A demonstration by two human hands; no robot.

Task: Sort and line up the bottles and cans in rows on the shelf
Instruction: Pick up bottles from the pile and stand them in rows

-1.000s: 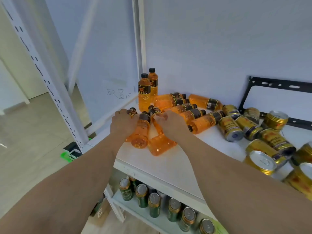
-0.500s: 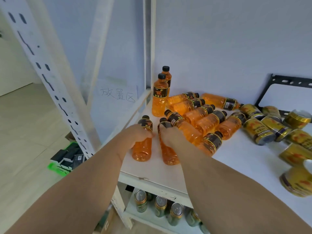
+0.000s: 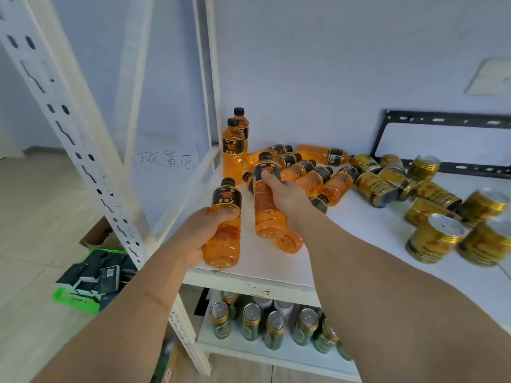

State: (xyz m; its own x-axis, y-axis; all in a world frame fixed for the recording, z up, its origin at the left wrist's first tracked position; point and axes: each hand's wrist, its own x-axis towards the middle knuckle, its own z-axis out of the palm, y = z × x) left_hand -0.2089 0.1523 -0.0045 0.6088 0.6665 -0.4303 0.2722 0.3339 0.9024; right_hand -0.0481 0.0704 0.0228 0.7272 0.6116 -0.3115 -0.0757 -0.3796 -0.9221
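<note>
My left hand (image 3: 203,234) grips an orange drink bottle (image 3: 224,239) with a black cap and label, held upright above the front left of the white shelf (image 3: 276,269). My right hand (image 3: 287,196) grips a second orange bottle (image 3: 266,214), also nearly upright, just right of the first. Another orange bottle (image 3: 289,241) lies on the shelf under my right wrist. Two bottles (image 3: 233,158) stand upright in the back left corner. Several orange bottles (image 3: 312,175) lie in a heap behind my right hand. Several gold cans (image 3: 431,200) lie and stand scattered on the right.
A white perforated upright (image 3: 83,161) of the rack rises at the left. Green cans (image 3: 273,326) stand in rows on the lower shelf. A black metal frame (image 3: 442,120) leans on the back wall. A green crate (image 3: 88,280) of dark items sits on the floor.
Both hands have lifted their bottles from lying on the shelf to nearly upright. The view has moved closer and to the left.
</note>
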